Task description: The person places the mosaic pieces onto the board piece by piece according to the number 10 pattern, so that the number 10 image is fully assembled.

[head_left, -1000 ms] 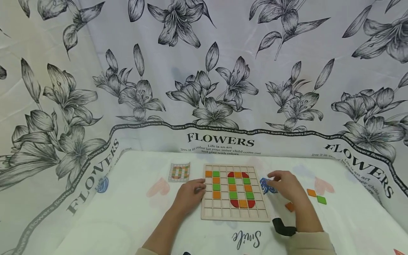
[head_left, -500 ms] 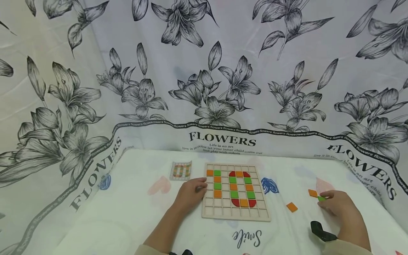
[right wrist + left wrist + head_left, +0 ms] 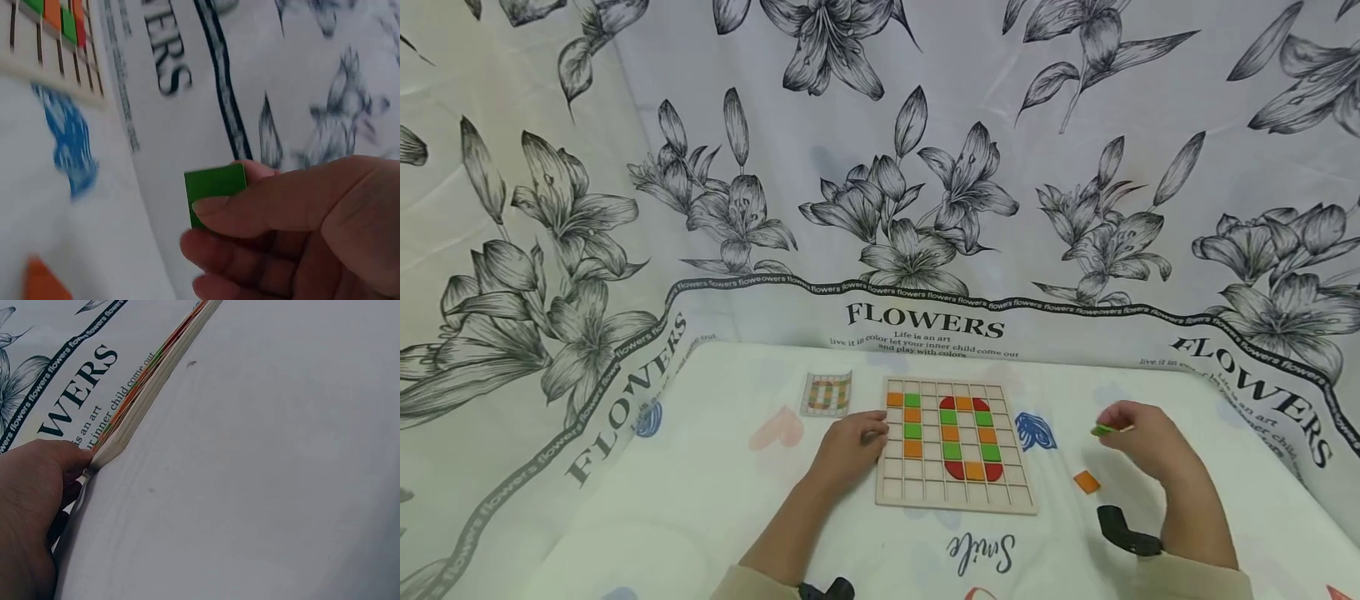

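My right hand [image 3: 1150, 437] is raised over the right side of the table. It pinches a green square tile [image 3: 215, 187] between thumb and fingers, the tile's flat face showing in the right wrist view. At the left edge of a wooden grid board [image 3: 925, 492], my left hand [image 3: 850, 450] holds the rim, with its digits above and below the edge in the left wrist view. Orange, green and red tiles on the board form a 1 and a 0. A loose orange tile [image 3: 1086, 482] lies between the board and my right hand.
A small pattern card [image 3: 826, 393] showing a coloured 10 lies beyond my left hand. White cloth [image 3: 700, 467] with printed hearts and lettering covers the table. Behind it hangs a flower-printed curtain [image 3: 820, 200].
My right hand went right to the loose tiles, took the green one, and came back left, raised. The orange tile beside it no longer shows. My left hand stayed at the board.
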{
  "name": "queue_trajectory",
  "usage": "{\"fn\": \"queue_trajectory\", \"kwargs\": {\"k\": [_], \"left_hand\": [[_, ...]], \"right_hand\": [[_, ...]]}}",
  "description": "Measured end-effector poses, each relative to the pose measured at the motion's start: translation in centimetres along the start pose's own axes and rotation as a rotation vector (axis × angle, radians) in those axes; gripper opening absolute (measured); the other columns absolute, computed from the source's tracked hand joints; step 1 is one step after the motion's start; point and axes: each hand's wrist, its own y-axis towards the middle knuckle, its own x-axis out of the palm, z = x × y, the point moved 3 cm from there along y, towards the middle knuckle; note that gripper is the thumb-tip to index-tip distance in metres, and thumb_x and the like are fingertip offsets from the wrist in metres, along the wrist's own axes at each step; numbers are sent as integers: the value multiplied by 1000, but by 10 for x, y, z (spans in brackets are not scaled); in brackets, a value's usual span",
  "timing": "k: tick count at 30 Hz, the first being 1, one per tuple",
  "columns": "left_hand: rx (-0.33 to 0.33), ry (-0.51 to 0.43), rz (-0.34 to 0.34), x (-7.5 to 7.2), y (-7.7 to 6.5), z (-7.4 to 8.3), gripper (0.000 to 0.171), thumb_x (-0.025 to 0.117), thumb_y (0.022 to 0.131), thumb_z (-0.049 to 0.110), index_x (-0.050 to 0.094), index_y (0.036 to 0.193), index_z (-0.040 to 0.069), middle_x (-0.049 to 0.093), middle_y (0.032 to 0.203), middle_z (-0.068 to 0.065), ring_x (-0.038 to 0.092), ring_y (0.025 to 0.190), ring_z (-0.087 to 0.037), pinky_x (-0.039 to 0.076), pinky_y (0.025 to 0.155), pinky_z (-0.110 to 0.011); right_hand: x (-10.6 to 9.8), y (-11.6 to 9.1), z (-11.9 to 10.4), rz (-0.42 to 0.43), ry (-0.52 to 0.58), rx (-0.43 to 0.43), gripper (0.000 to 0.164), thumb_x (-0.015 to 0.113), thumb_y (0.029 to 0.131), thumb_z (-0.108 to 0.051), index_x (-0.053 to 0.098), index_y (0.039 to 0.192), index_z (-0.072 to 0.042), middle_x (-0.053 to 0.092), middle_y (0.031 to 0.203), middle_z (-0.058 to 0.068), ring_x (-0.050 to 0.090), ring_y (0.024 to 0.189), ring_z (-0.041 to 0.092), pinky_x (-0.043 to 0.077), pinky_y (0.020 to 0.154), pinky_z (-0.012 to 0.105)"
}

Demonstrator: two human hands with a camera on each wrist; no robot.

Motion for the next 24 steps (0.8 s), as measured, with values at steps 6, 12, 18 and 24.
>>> {"fn": "queue_trajectory", "kwargs": {"k": [6, 12, 18, 24], "left_hand": [[8, -8, -11, 2, 3, -3, 17, 69, 91, 19, 76, 106, 15, 65, 130, 9, 55, 130, -21, 44, 110, -44], [28, 9, -11, 4, 3, -1, 16, 69, 90, 18, 77, 104, 15, 66, 129, 7, 56, 128, -22, 45, 109, -44], [20, 13, -14, 2, 2, 0, 16, 69, 91, 18, 76, 104, 15, 66, 129, 7, 56, 128, -21, 44, 109, -43], [8, 17, -12, -2, 0, 0, 16, 70, 90, 18, 76, 104, 15, 66, 129, 7, 56, 129, -20, 44, 110, -43]], "right_hand": [[70, 5, -97, -120, -24, -173, 10, 72, 83, -4, 70, 87, -13, 67, 89, 0, 58, 81, 18, 52, 70, 31], [125, 7, -144, -172, -6, -250, 13, 76, 82, -7, 73, 86, -19, 65, 83, -6, 56, 78, 15, 52, 69, 31], [152, 8, -158, -177, -27, -316, 10, 77, 82, -11, 76, 90, -18, 67, 79, -8, 57, 74, 12, 54, 73, 30], [167, 8, -164, -178, -65, -348, 5, 78, 82, -14, 78, 85, -18, 67, 78, -11, 57, 74, 12, 54, 71, 29]]}}
